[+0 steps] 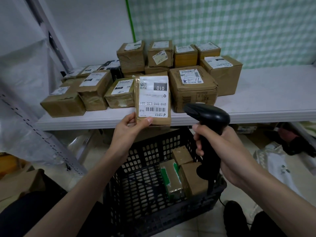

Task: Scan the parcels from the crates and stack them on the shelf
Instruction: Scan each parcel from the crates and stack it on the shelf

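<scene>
white shelf (256, 93) behind, left hand (130, 127) pinching parcel (153, 98) upright, right hand (220, 144) gripping scanner (207, 117) beside it

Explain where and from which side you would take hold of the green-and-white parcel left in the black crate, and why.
Probably best gripped at its upper end, from above. The green-and-white parcel stands in the black crate with a brown box tight against its right side, and another box behind it. The crate walls block a sideways reach, but its top and left face are free, so pinch across those.
</scene>
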